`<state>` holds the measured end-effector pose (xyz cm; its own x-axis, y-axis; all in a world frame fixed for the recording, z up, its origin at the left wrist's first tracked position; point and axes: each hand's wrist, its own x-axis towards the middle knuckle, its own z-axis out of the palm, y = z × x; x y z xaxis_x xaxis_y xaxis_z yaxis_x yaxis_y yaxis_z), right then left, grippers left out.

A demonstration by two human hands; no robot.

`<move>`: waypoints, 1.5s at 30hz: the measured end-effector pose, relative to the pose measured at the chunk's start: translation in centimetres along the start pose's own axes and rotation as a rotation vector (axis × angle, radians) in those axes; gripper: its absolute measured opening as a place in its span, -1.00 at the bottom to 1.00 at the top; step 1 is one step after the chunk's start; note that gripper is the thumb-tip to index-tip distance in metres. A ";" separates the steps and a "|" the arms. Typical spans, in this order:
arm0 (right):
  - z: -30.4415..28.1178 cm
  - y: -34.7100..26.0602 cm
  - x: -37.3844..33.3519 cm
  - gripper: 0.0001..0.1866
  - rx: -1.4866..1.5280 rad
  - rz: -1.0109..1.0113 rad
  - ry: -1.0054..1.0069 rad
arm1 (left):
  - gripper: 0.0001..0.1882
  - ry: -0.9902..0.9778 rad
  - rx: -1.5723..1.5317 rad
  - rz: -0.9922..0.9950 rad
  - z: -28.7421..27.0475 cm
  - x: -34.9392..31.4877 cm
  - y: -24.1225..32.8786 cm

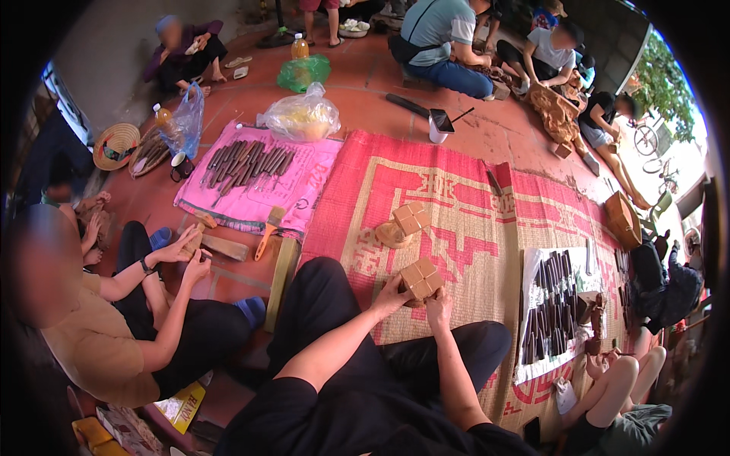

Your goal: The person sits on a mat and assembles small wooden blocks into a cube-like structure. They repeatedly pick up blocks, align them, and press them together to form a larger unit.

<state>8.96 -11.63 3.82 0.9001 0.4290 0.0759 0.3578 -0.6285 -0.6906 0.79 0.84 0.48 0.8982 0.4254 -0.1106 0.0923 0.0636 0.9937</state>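
Between my knees I hold a brown square block (421, 278) whose top is crossed by grooves, dividing it into four raised squares. My left hand (391, 297) grips its left side, the fingers wrapped round the edge. On the lower right corner, the fingers of my right hand (439, 310) are closed. Something brown and rounded shows under the block, mostly hidden. Just beyond lies a second grooved block (411, 216), beside a pale round wooden piece (392, 235), both on the red and tan woven mat (471, 304). Whether they touch is unclear.
Many carving tools (247, 163) lie on a pink sack (308, 171) at far left; more dark tools (553, 296) cover a white sheet at right. A brush (270, 230) lies near a wooden beam (282, 285). A person (114, 327) works close on my left; others sit around.
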 end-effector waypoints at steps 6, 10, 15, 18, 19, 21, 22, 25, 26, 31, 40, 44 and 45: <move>0.5 0.4 -1.5 -0.80 -0.257 -0.053 -0.007 | -0.23 -0.008 0.115 -0.002 -0.4 0.4 0.0; -0.6 -0.3 -0.8 -0.80 -0.212 0.002 -0.014 | -0.23 -0.005 0.075 -0.008 -0.1 0.3 -0.2; 0.6 -2.3 -4.1 -0.55 -0.182 -0.061 0.096 | -0.24 -0.067 0.019 0.006 -0.3 0.7 -1.3; 0.6 -1.7 -4.6 -0.56 -0.362 0.001 -0.033 | -0.23 -0.004 0.078 0.071 -0.1 0.5 -0.4; 0.6 -0.6 -4.3 -0.56 -0.329 0.016 -0.061 | -0.23 -0.027 0.051 0.050 0.3 0.5 -0.8; 0.4 -0.8 -3.9 -0.57 -0.244 0.070 -0.084 | -0.22 -0.042 0.003 0.021 0.3 0.7 -1.7; 0.3 -1.0 -3.8 -0.58 -0.204 0.098 -0.096 | -0.23 -0.004 0.013 0.070 0.3 0.8 -2.3; 0.6 -2.7 -4.5 -0.60 -0.101 0.059 0.005 | -0.26 0.055 0.010 0.150 0.7 0.7 -2.9; 1.0 -3.0 -4.9 -0.60 -0.094 0.055 0.038 | -0.27 0.042 -0.007 0.136 0.6 0.5 -2.2; 1.7 -1.1 -5.3 -0.59 -0.290 0.078 -0.047 | -0.34 0.007 -0.064 0.147 1.1 -0.1 -0.3; 1.2 -3.3 -5.2 -0.47 -0.129 0.048 0.067 | -0.46 -0.034 -0.275 0.013 0.9 -0.6 1.4; 3.1 -0.6 -5.3 -0.43 -0.298 0.087 -0.035 | -0.47 -0.031 -0.266 0.087 1.0 -0.2 1.3; 2.9 -0.7 -5.5 -0.44 -0.316 0.124 -0.078 | -0.46 -0.029 -0.254 0.102 1.0 -0.1 0.9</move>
<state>3.03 -11.68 1.81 0.9243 0.3772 -0.0583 0.3170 -0.8437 -0.4332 1.20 -0.03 1.36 0.9095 0.4157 -0.0058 -0.1069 0.2472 0.9630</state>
